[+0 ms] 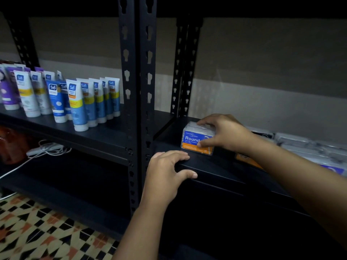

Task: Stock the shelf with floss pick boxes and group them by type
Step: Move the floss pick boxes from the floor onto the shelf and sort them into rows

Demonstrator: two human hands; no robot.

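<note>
A clear floss pick box with a blue and orange "Round" label stands upright on the dark shelf, near its left end. My right hand grips this box from the right, fingers over its top and thumb on the label. My left hand rests on the shelf's front edge, fingers on top and thumb against the face. More clear floss pick boxes lie along the shelf to the right, partly hidden behind my right forearm.
Two black slotted uprights separate this bay from the left bay, where several white and blue tubes stand in rows. White cables lie on a lower left shelf. Patterned floor tiles show at bottom left.
</note>
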